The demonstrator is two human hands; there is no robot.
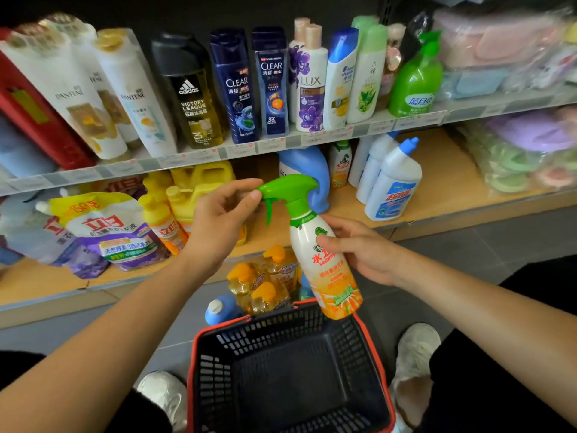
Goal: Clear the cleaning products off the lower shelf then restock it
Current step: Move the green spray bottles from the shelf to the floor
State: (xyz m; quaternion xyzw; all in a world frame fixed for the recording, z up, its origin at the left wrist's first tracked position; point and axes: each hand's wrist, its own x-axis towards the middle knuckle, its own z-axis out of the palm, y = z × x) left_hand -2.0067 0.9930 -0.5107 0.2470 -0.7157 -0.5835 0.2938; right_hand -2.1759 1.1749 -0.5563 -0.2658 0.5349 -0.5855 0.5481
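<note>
Spray bottle: white-and-orange plastic spray bottle (331,276) with a green trigger head (290,195), off the shelf and held in the air in front of me.
Right hand: my right hand (359,248) grips the upper body just under the green collar, thumb across the label. It appears to bear the weight.
Left hand: my left hand (218,220) pinches the nozzle tip between thumb and fingertips; the other fingers are loosely curled.
Long axis: tilted, with the head up and to my left and the base down and to my right.
Base position: over the far right corner of the black plastic basket with the red rim (193,360).
Basket: on the floor between my feet, below the bottle and nearer to me. What shows of its inside holds nothing.
Lower shelf: wooden lower shelf (437,182), beyond the bottle, carrying white bottles with blue caps (390,182) and yellow jugs (193,189).
Floor: orange-capped yellow bottles (265,285) stand between the basket and the shelf.
Assessment: clearing stage. The right hand is better placed to lower the bottle, down and toward me.
</note>
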